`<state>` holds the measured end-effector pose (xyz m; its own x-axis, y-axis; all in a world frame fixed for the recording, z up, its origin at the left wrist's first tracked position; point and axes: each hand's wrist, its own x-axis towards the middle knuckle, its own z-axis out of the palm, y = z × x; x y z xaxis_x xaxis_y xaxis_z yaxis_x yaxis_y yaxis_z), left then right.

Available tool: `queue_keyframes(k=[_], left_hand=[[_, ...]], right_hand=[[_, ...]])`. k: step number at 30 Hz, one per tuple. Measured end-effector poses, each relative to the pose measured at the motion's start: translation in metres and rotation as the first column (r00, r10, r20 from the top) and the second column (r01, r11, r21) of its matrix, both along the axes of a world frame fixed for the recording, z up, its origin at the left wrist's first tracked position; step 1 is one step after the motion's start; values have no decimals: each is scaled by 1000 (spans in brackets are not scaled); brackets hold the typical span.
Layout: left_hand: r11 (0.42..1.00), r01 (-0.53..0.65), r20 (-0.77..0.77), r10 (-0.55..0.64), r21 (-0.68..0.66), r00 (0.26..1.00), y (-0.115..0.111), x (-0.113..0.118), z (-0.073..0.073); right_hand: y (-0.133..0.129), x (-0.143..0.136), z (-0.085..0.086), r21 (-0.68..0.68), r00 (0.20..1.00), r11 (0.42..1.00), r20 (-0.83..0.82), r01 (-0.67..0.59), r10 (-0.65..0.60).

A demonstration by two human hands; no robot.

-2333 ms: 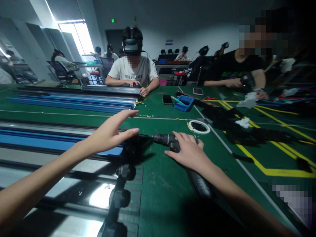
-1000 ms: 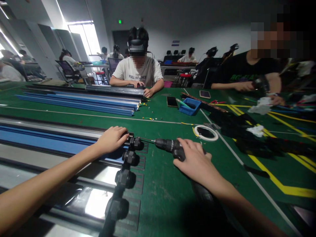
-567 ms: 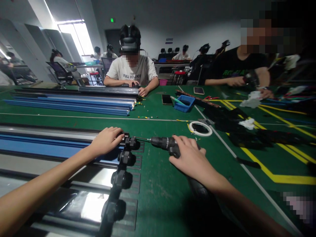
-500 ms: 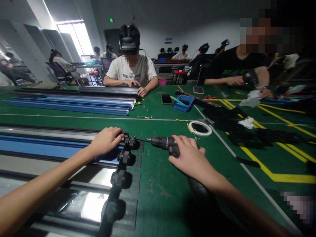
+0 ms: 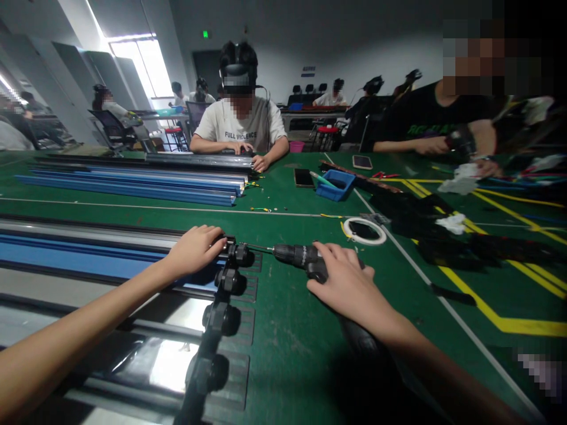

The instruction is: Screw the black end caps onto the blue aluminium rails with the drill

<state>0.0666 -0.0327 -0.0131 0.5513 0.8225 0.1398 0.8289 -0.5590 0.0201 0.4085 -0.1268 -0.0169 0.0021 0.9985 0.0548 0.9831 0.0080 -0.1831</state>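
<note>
A black cordless drill (image 5: 295, 255) is gripped in my right hand (image 5: 349, 280), lying nearly level with its long thin bit (image 5: 259, 248) pointing left. The bit's tip meets the end of the farthest metal profile (image 5: 110, 229), just above a black cable gland (image 5: 241, 255). My left hand (image 5: 195, 251) is closed over that same end, thumb toward me and fingers on top. Several profiles, silver and blue, lie side by side under my left forearm. Black end caps with more cable glands (image 5: 221, 319) line their right ends.
Across the green table (image 5: 283, 354), a person handles more blue profiles (image 5: 133, 189). A blue bin (image 5: 334, 185), phones (image 5: 305, 177) and a white ring (image 5: 364, 231) lie beyond the drill. At right are dark cloth-like pieces (image 5: 398, 203) and a co-worker holding a tool.
The view has turned slightly left, so everything sits a little farther right. Both hands and the drill keep the same position against the profile's end.
</note>
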Motion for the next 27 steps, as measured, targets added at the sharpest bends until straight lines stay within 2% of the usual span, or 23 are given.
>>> queue_keyframes(k=[19,27], left_hand=[[999,17,18,-16,-30,1000,0,-2,3],[1000,8,-26,-8,-23,1000,0,0,1]], right_hand=[[-2,0,5,-16,1000,1000,-15,10,-11],[3,1,5,-22,1000,1000,-20,-14,13]])
